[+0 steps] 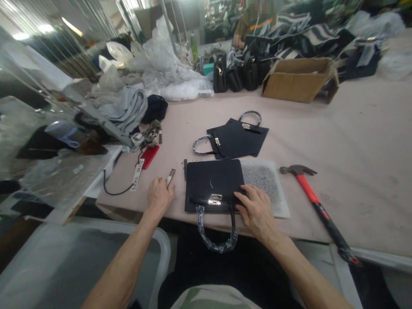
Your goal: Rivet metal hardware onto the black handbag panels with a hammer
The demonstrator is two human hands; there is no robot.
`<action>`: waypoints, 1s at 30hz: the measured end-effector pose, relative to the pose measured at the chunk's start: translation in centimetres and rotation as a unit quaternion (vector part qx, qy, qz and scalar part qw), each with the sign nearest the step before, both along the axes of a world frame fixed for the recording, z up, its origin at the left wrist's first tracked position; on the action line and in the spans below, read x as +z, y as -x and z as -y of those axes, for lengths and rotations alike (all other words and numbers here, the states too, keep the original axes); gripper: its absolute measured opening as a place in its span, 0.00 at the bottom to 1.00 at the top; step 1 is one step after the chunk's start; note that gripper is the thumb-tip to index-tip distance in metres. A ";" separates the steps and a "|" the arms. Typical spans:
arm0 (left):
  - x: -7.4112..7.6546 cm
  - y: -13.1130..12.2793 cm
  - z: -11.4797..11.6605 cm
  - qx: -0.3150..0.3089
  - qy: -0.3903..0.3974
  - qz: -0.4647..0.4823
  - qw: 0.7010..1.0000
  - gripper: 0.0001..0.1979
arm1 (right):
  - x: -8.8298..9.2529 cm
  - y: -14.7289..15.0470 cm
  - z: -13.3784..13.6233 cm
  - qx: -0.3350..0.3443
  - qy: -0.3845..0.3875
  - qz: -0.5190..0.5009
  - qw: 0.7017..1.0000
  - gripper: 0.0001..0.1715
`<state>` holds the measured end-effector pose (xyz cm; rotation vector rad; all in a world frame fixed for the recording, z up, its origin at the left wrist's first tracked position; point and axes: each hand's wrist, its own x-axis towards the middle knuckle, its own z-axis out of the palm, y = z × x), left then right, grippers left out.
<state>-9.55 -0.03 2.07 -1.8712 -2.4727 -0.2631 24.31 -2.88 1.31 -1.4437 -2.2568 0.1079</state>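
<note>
A black bag panel (212,178) lies flat near the table's front edge, partly over a speckled pale slab (262,184). Across its lower part are a strap and shiny metal clasp pieces (214,200). Its plastic-wrapped handle (202,229) hangs over the edge toward me. My right hand (257,208) rests on the panel's right edge, fingers spread. To the panel's left, my left hand (160,194) is curled at the tabletop around a small silver-grey tool (171,177), whose exact kind I cannot make out. A thin dark strip (185,170) lies between that hand and the panel.
Two more black panels with handles (236,138) overlap farther back. A red-and-black claw hammer (312,195) lies at right. A red phone-like object (149,157) and a labelled cord (137,176) sit at left. Behind stand black bags (219,77), a cardboard box (294,81) and a person (257,25).
</note>
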 end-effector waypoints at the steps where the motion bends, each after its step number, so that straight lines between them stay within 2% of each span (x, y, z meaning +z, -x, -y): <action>1: 0.1 -0.6 0.4 -0.053 -0.028 0.007 0.998 0.13 | 0.4 0.1 -0.2 0.014 0.006 0.004 1.000 0.16; 3: 0.5 -1.9 1.4 -0.196 -0.056 0.050 0.978 0.12 | 1.1 0.3 -0.8 0.045 0.021 0.028 0.998 0.13; 5: 1.2 -3.2 2.3 -0.334 -0.037 0.081 0.939 0.10 | 1.7 0.3 -1.5 0.076 0.033 0.067 0.994 0.10; 7: 2.0 -4.4 2.9 -0.415 0.006 0.067 0.907 0.09 | 2.2 0.3 -2.1 0.108 0.038 0.111 0.987 0.10; 10: 2.8 -5.4 2.9 -0.457 0.053 -0.013 0.888 0.11 | 2.7 0.3 -2.5 0.158 0.033 0.171 0.972 0.14; 13: 2.7 -5.3 2.4 -0.485 0.060 -0.064 0.870 0.12 | 2.8 0.4 -2.5 0.196 0.017 0.201 0.960 0.14; 15: 2.0 -4.5 2.3 -0.506 0.035 -0.046 0.861 0.11 | 2.5 0.3 -2.6 0.210 0.016 0.184 0.960 0.12; 18: 0.5 -2.5 2.2 -0.537 -0.029 0.058 0.841 0.14 | 1.6 -0.2 -2.9 0.239 0.024 0.093 0.966 0.13; 22: -1.5 -0.5 2.7 -0.558 -0.111 0.158 0.807 0.17 | 0.6 -1.0 -2.9 0.263 0.000 0.003 0.965 0.17; 24: -2.2 -0.4 3.3 -0.545 -0.129 0.187 0.807 0.18 | 0.3 -1.2 -2.6 0.264 -0.012 -0.012 0.964 0.17; 26: -2.4 -1.0 4.2 -0.481 -0.130 0.251 0.830 0.18 | 0.2 -1.4 -2.1 0.260 -0.023 -0.041 0.964 0.19; 28: -2.3 -2.1 5.1 -0.383 -0.118 0.335 0.853 0.17 | 0.0 -1.4 -1.5 0.245 -0.031 -0.078 0.966 0.21; 30: -2.1 -3.3 5.6 -0.287 -0.106 0.401 0.863 0.15 | 0.0 -1.3 -1.0 0.227 -0.024 -0.104 0.968 0.20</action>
